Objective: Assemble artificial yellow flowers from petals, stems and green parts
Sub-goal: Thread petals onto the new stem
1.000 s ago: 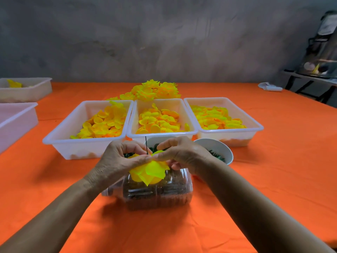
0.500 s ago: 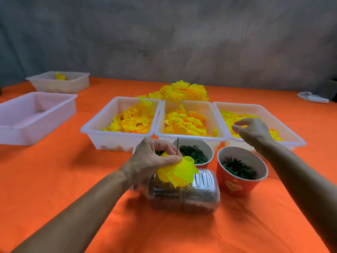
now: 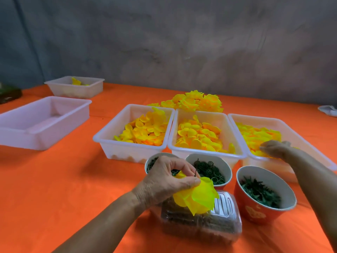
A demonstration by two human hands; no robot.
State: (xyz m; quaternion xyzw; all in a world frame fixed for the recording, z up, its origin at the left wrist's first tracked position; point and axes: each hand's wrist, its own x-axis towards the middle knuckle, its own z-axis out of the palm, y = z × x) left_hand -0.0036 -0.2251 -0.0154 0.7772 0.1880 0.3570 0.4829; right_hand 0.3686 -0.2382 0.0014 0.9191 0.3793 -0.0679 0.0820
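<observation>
The left hand (image 3: 164, 181) pinches a half-made flower (image 3: 196, 196). The right hand (image 3: 273, 147) dips into a petal tray (image 3: 284, 125); its grip is hidden. More petals needed.

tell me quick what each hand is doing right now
Left hand: fingers pinch the half-built yellow flower on its stem.
Right hand: down in the right-most petal tray; whether it holds a petal cannot be told.

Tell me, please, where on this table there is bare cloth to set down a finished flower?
Bare orange cloth lies left of the left hand, before the empty tray. Crowded: petal trays, cups and clear box cluster centre-right.
</observation>
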